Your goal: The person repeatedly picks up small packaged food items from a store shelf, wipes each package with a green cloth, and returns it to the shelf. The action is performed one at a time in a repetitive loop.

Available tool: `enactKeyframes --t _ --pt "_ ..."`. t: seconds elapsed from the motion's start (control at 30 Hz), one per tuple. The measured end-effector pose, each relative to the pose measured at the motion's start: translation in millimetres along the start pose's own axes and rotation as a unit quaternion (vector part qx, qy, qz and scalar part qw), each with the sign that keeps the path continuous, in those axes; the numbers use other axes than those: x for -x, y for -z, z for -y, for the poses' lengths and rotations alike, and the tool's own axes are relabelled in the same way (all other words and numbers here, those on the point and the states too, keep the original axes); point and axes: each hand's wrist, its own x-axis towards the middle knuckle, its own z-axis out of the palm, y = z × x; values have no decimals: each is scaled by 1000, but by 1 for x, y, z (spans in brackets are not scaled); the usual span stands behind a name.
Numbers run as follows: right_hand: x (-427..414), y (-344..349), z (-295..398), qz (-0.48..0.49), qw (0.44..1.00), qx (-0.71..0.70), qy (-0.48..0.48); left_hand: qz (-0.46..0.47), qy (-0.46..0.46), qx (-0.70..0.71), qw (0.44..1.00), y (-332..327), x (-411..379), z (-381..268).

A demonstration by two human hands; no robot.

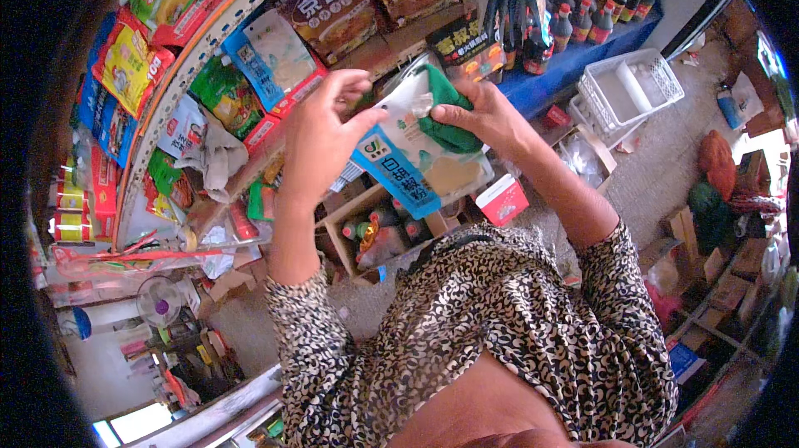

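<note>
A blue-and-white plastic pouch of pepper powder [412,167], with a clear window, is held up in front of the shelves. My right hand [484,114] grips a green cloth [446,136] against the pouch's upper right part, thumb on the front. At the pouch's upper left corner is my left hand [324,136]. Its thumb tip meets the pouch edge while the other fingers curl apart from it; whether they pinch it is unclear. A similar blue pouch [271,61] stands on the shelf just beyond my left hand.
Brown food packets [331,11] line the shelf [399,48] ahead. A grey cloth [218,155] hangs over the shelf at left. Below the pouch stands a cardboard box [337,242] with bottles. Sauce bottles [580,17] and a white plastic crate [630,89] are at right.
</note>
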Motion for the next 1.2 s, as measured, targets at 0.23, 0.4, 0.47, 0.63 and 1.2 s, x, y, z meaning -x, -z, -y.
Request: enactKeyframes --t 0.23,0.4,0.47,0.63,1.2 --pt "-12 -4 20 34 990 119 62 230 100 64 966 4 -10 -3" --pt "-1 8 -4 40 998 47 -16 119 113 98 981 -1 -9 12" --pt "8 13 -12 64 997 32 -42 111 101 100 984 2 -7 17" --pt "26 30 -30 51 997 0 -63 71 102 154 980 8 -9 31" --pt "15 -3 -53 22 852 -522 -34 -67 138 261 953 -15 27 47"
